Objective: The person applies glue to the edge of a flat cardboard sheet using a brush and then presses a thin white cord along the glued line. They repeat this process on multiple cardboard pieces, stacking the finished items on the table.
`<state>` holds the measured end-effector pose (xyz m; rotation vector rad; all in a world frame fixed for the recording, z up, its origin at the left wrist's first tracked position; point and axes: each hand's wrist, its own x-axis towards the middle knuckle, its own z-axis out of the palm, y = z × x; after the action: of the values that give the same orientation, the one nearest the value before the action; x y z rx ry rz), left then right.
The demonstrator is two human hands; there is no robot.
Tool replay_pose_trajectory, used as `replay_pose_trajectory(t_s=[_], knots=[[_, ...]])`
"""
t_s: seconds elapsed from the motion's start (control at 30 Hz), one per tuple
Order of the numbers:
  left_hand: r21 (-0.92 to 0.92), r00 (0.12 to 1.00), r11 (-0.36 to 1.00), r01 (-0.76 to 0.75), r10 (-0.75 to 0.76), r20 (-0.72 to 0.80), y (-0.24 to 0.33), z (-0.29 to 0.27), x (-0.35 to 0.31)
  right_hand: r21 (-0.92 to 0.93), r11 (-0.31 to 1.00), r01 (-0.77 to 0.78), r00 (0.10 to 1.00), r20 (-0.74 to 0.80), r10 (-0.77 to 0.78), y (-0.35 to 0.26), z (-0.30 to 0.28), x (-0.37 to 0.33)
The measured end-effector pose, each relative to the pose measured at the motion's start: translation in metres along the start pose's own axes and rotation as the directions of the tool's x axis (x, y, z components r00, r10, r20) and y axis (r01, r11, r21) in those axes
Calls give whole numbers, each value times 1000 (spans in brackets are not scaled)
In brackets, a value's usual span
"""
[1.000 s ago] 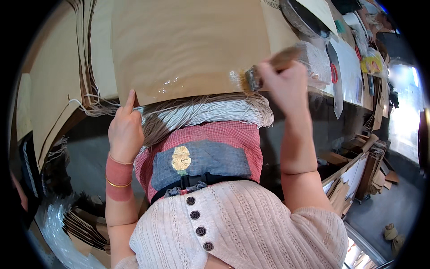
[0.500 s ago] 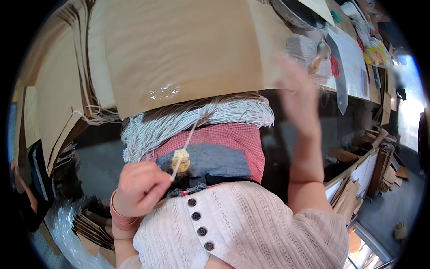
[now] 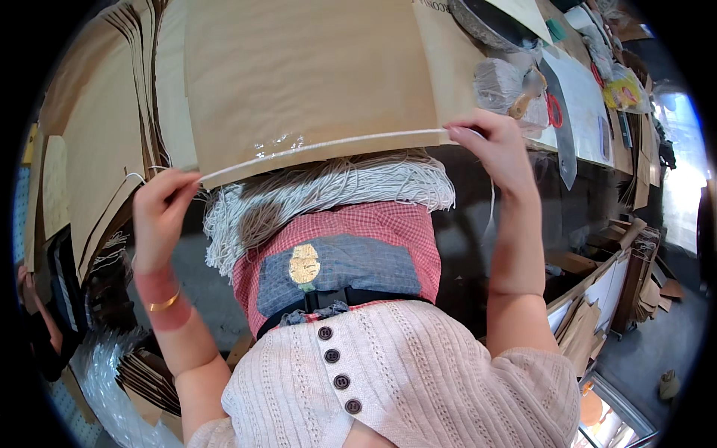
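Observation:
A white string (image 3: pixel 321 144) is stretched nearly straight between my two hands, just above the near edge of a large brown paper sheet (image 3: pixel 306 67). Its left end is pinched in the closed fingers of my left hand (image 3: pixel 160 209). On the other side, my right hand (image 3: pixel 499 153) pinches the string between thumb and fingers, and a loose tail hangs below it. A thick bundle of white strings (image 3: pixel 358 183) lies across my lap, over a red checked apron (image 3: pixel 407 231), partly under the paper's edge. Clear shiny tape shows near that edge.
Layered brown paper (image 3: pixel 104 112) stands at the left. A ball of string (image 3: pixel 494 81), red-handled scissors (image 3: pixel 553 110), a grey pointed blade (image 3: pixel 565 142) and a dark round pan (image 3: pixel 497 26) are at the right. Beside me is a bin of cardboard pieces (image 3: pixel 579 328). Another person's arm (image 3: pixel 45 313) shows far left.
My left hand has moved left and up from my waist. My right hand, earlier blurred and open, now grips the string, which has gone from slanting over my lap to spanning both hands.

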<state>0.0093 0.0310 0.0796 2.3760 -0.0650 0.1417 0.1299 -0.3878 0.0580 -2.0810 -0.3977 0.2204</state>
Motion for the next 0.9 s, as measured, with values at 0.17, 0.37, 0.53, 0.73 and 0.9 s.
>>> replay_pose_trajectory(t_s=[0.17,0.37,0.53,0.73,0.9], knots=[[-162,988,974,157,-155,23,-64,51,9,-19,983,-185,982,35,185,53,38,26],[194,983,974,118,-87,-164,-55,65,2,-183,983,-15,996,-87,-1,56,45,22],[646,914,762,-33,285,-289,-31,72,5,262,935,-238,969,130,210,43,32,20],[486,943,854,-188,295,-153,-48,81,-7,209,967,-148,982,-84,168,43,57,14],[230,949,922,-310,313,26,-43,80,-4,-420,828,371,828,-254,-500,36,78,8]])
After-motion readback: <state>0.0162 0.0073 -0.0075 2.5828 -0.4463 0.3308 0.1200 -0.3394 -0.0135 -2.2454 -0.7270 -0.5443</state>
